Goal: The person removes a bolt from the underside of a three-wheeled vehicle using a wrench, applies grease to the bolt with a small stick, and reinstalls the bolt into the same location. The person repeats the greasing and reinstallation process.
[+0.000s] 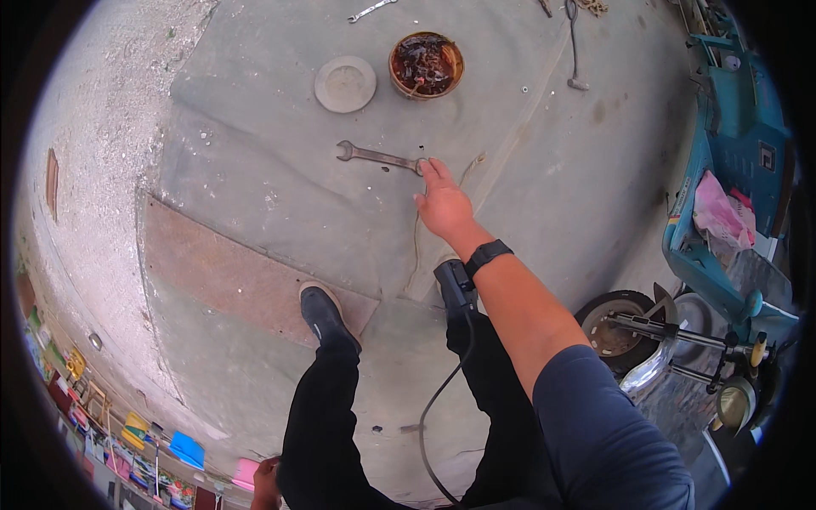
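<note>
My right hand [444, 204] reaches down over the grey ground sheet [280, 153]. Its fingers are stretched out, and the fingertips meet the right end of a metal open-ended wrench [378, 156]; the thumb stands apart. The wrench lies flat on the sheet, its open jaw pointing left. Beyond it are a round container [427, 66] filled with dark brown grease-like stuff and a round grey lid or disc [345, 84] to its left. Low at the left, my left hand [266, 481] shows only in part beside my thigh, its fingers mostly hidden.
A smaller wrench [371, 10] and a hammer-like tool [576, 51] lie farther off. A brown strip [246, 272] runs under my left shoe. On the right stand a teal machine [739, 161], a pink cloth or bag [722, 212] and a wheel [619, 331]. A cable [431, 408] hangs by my right leg.
</note>
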The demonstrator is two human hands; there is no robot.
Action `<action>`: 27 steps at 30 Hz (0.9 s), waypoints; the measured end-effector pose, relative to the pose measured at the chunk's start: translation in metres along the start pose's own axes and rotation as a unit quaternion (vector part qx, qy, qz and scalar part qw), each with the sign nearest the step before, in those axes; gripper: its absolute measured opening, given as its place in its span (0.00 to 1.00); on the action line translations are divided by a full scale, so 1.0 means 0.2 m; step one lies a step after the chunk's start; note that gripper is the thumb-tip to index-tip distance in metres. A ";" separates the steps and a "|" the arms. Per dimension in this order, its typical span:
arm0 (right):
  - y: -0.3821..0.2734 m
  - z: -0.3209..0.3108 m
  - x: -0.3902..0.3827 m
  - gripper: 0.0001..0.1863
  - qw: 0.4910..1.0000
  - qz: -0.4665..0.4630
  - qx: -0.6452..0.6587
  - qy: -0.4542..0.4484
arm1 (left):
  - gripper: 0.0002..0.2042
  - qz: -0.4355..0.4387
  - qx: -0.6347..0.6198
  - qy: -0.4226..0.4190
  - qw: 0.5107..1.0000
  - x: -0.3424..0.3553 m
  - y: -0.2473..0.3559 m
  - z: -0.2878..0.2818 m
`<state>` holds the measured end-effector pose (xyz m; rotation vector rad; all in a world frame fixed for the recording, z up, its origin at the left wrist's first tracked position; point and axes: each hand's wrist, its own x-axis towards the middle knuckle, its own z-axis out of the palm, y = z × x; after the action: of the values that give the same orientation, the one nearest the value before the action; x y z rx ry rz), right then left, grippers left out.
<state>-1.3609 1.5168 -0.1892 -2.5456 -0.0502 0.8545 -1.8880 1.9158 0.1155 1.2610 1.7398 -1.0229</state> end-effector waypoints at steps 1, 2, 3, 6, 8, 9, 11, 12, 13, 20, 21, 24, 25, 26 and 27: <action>0.03 0.03 0.03 0.32 1.000 0.012 0.002 0.001 | 0.16 -0.010 -0.009 -0.006 1.000 0.03 -0.01 -0.03; 0.05 0.05 0.07 0.32 1.000 0.023 0.002 0.006 | 0.16 -0.018 0.020 -0.006 1.000 0.05 0.03 -0.01; 0.07 0.07 0.10 0.32 0.999 0.038 0.004 0.008 | 0.17 -0.028 0.070 -0.003 0.997 0.03 0.12 0.05; 0.03 0.13 0.21 0.29 0.997 0.076 0.008 0.007 | 0.18 -0.047 0.108 0.000 0.993 0.02 0.26 0.15; -0.01 0.14 0.26 0.25 0.993 0.114 0.009 -0.001 | 0.19 -0.050 0.115 -0.001 0.992 0.05 0.32 0.18; 0.00 0.14 0.28 0.23 0.993 0.114 0.005 -0.014 | 0.20 -0.050 0.123 -0.004 0.991 0.06 0.36 0.20; 0.04 0.20 0.30 0.20 0.993 0.110 0.003 -0.047 | 0.21 -0.044 0.136 -0.005 0.990 0.07 0.42 0.22; 0.04 0.22 0.29 0.18 0.994 0.095 -0.020 -0.045 | 0.21 -0.040 0.139 -0.008 0.989 0.08 0.45 0.22; 0.03 0.24 0.28 0.16 0.995 0.080 -0.040 -0.044 | 0.21 -0.036 0.144 -0.008 0.989 0.08 0.47 0.22; 0.05 0.28 0.19 0.08 0.995 0.011 -0.084 0.044 | 0.25 -0.011 0.165 0.000 0.986 0.03 0.58 0.20; 0.06 0.27 0.18 0.09 0.996 0.017 -0.082 0.024 | 0.25 -0.007 0.168 0.000 0.986 0.04 0.59 0.20; 0.06 0.24 0.16 0.10 0.995 0.016 -0.086 -0.046 | 0.27 0.007 0.171 -0.003 0.985 0.02 0.61 0.19; 0.05 0.21 0.14 0.11 0.993 0.003 -0.093 -0.076 | 0.27 0.018 0.170 -0.005 0.985 0.02 0.61 0.18; 0.05 0.18 0.12 0.11 0.989 -0.009 -0.100 -0.105 | 0.28 0.025 0.172 -0.008 0.985 0.01 0.62 0.17; 0.05 0.15 0.09 0.11 0.991 -0.013 -0.092 -0.102 | 0.28 0.038 0.178 -0.012 0.983 0.01 0.63 0.15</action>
<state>-1.3647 1.5227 -0.2240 -2.6083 -0.2339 1.1442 -1.7643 1.9129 0.0798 1.5149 1.5205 -1.3377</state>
